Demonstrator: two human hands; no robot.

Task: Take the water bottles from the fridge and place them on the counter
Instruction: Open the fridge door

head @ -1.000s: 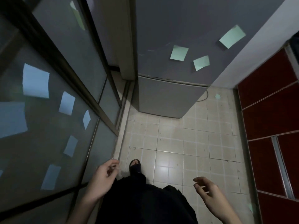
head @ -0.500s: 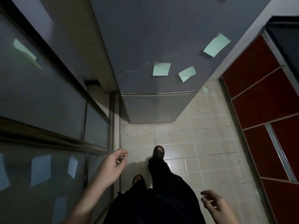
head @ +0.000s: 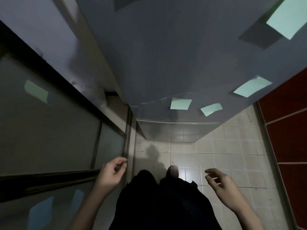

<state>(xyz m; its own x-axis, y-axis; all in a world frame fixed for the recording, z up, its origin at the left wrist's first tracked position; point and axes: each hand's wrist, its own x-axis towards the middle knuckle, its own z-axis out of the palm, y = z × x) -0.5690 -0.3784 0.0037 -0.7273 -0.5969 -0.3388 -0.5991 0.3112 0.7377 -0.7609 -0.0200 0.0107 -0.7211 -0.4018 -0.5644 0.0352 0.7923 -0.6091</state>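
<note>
Fridge (head: 174, 55) is shut right ahead with green sticky notes (head: 180, 104) on its door, no bottles showing, left hand (head: 110, 174) and right hand (head: 223, 183) both empty, fingers loosely curled open.

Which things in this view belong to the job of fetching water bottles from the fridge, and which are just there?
Part of the job:
fridge, doors closed
left hand, empty
right hand, empty

Just there:
green sticky notes on the fridge door
red cabinets
glass sliding door
tiled floor

No bottles or counter show yet.
</note>
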